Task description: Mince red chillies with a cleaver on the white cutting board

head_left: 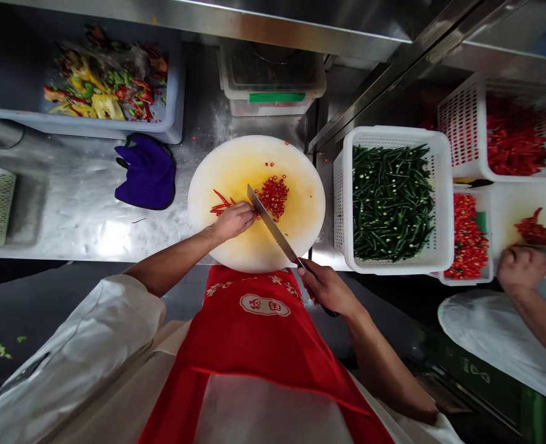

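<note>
On the round white cutting board [295,166], whose middle is stained yellow, my left hand [234,221] is closed over red chili peppers [221,203]. Their thin ends stick out to the left of the fingers. My right hand [329,286] grips the dark handle of a kitchen knife [277,233]. The blade slants across the board, close beside my left fingertips. Just right of the blade lies a heap of chopped red chili rings [274,196], with a few stray rings farther up the board.
A white basket of green chilies [393,203] stands right of the board. Beyond it are a tub of chopped red chilies [467,237], a basket of red chilies [516,139] and a co-worker's hand [522,269]. Left lie a purple cloth [145,172] and a grey bin [173,105]; a lidded box [273,102] stands behind.
</note>
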`<state>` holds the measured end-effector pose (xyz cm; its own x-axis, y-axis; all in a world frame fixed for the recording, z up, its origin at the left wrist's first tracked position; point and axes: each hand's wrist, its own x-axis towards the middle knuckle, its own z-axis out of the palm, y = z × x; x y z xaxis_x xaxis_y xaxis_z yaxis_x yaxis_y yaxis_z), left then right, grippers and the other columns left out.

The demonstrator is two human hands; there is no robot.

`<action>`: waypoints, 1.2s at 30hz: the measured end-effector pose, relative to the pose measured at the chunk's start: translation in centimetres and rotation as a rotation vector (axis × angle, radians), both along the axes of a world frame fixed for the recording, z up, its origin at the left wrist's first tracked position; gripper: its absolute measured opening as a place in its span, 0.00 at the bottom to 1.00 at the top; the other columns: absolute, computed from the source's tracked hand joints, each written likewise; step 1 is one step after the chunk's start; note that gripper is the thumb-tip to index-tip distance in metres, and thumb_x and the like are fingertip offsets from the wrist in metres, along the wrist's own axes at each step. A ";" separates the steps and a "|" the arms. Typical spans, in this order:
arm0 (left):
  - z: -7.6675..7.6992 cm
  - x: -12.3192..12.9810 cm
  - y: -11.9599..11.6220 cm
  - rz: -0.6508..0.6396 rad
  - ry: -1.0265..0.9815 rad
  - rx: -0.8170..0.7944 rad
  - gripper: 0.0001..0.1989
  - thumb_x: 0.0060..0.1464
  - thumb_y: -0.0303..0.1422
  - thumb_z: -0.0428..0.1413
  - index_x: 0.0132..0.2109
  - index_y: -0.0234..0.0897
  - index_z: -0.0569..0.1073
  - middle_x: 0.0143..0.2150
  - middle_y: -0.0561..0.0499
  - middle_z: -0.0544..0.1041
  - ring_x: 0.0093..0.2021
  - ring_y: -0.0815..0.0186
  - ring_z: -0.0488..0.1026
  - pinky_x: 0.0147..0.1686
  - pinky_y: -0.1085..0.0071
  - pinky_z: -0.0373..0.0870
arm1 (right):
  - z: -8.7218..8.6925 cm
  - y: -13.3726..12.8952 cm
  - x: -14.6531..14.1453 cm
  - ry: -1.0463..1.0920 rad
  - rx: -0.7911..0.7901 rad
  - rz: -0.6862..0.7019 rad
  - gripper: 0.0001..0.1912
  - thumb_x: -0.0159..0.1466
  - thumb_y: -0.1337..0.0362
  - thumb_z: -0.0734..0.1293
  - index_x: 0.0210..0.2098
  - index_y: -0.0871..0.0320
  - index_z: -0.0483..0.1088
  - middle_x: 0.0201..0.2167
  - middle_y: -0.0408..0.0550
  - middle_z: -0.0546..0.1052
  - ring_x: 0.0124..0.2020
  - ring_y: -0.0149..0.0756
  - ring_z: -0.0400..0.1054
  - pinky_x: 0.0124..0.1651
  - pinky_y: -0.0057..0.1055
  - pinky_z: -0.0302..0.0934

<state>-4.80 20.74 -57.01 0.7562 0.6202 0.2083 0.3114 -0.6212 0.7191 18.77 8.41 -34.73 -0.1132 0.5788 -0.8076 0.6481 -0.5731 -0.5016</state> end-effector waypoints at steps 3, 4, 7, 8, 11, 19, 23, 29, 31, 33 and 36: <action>0.1 0.0 0.0 0.007 -0.010 0.001 0.13 0.67 0.31 0.48 0.42 0.34 0.78 0.43 0.42 0.78 0.46 0.60 0.74 0.47 0.61 0.75 | 0.4 0.3 0.1 0.014 -0.025 -0.002 0.25 0.72 0.46 0.55 0.54 0.56 0.71 0.18 0.41 0.72 0.17 0.36 0.67 0.25 0.29 0.60; 0.1 0.0 0.0 0.008 -0.011 0.009 0.13 0.67 0.31 0.48 0.42 0.34 0.78 0.43 0.42 0.78 0.46 0.60 0.74 0.47 0.61 0.75 | 0.5 0.2 0.2 0.018 -0.045 -0.009 0.25 0.72 0.46 0.55 0.53 0.56 0.71 0.17 0.40 0.71 0.17 0.35 0.67 0.25 0.29 0.60; 0.2 0.0 0.0 0.007 -0.009 0.028 0.14 0.68 0.31 0.47 0.42 0.33 0.78 0.43 0.42 0.78 0.45 0.60 0.74 0.47 0.62 0.75 | 0.4 0.0 0.4 0.028 -0.087 -0.015 0.25 0.73 0.46 0.55 0.53 0.57 0.70 0.17 0.39 0.70 0.16 0.33 0.65 0.25 0.28 0.60; 0.2 0.0 0.0 0.005 -0.007 0.028 0.14 0.68 0.31 0.47 0.42 0.33 0.78 0.43 0.42 0.78 0.45 0.60 0.74 0.46 0.62 0.75 | -0.1 0.0 0.3 0.023 -0.076 -0.007 0.25 0.73 0.47 0.55 0.53 0.57 0.70 0.17 0.39 0.70 0.17 0.34 0.66 0.25 0.28 0.60; 0.3 0.0 0.1 0.003 0.001 0.025 0.14 0.68 0.31 0.47 0.42 0.34 0.78 0.43 0.43 0.79 0.45 0.61 0.74 0.47 0.62 0.75 | -2.9 0.8 -0.5 -0.021 0.038 0.035 0.24 0.72 0.49 0.55 0.55 0.57 0.70 0.19 0.42 0.72 0.20 0.35 0.68 0.28 0.29 0.62; 1.1 -0.6 0.2 0.013 0.035 0.078 0.14 0.68 0.32 0.48 0.44 0.36 0.79 0.45 0.44 0.80 0.45 0.61 0.75 0.48 0.61 0.73 | -6.2 1.8 -1.1 0.006 0.157 -0.011 0.25 0.72 0.49 0.55 0.54 0.60 0.71 0.26 0.46 0.77 0.28 0.37 0.72 0.36 0.30 0.64; 1.2 -1.4 0.3 0.099 0.030 0.030 0.12 0.67 0.36 0.51 0.44 0.37 0.79 0.48 0.44 0.78 0.47 0.58 0.74 0.49 0.59 0.70 | -3.9 0.4 -0.6 -0.007 0.192 -0.003 0.26 0.72 0.48 0.55 0.57 0.58 0.70 0.37 0.51 0.81 0.39 0.41 0.75 0.43 0.32 0.66; 0.3 -1.3 -0.2 0.017 0.093 0.034 0.12 0.62 0.40 0.56 0.42 0.37 0.78 0.45 0.43 0.77 0.47 0.55 0.72 0.46 0.56 0.69 | -1.3 -0.4 -1.0 -0.023 0.083 0.021 0.28 0.72 0.46 0.54 0.59 0.57 0.70 0.26 0.49 0.79 0.32 0.43 0.76 0.35 0.32 0.66; 0.1 -1.0 -0.3 0.012 0.087 0.029 0.11 0.64 0.37 0.54 0.43 0.37 0.78 0.45 0.43 0.77 0.47 0.55 0.72 0.47 0.57 0.69 | -0.9 -0.4 -1.1 -0.028 0.064 0.026 0.29 0.72 0.45 0.54 0.59 0.56 0.71 0.23 0.47 0.77 0.29 0.43 0.76 0.33 0.32 0.66; 0.0 -0.8 -0.4 0.012 0.080 0.027 0.11 0.65 0.35 0.53 0.43 0.37 0.78 0.45 0.44 0.77 0.48 0.56 0.72 0.48 0.58 0.69 | -0.6 -0.3 -1.0 -0.035 0.058 0.032 0.29 0.72 0.45 0.55 0.60 0.56 0.71 0.21 0.47 0.76 0.27 0.42 0.75 0.32 0.31 0.65; 0.0 -0.8 -0.4 0.006 0.065 0.025 0.10 0.64 0.34 0.53 0.43 0.36 0.79 0.45 0.43 0.77 0.48 0.56 0.73 0.48 0.58 0.70 | 0.1 -0.1 -0.6 -0.046 0.035 0.050 0.29 0.72 0.45 0.54 0.60 0.56 0.70 0.19 0.45 0.74 0.24 0.41 0.74 0.31 0.31 0.64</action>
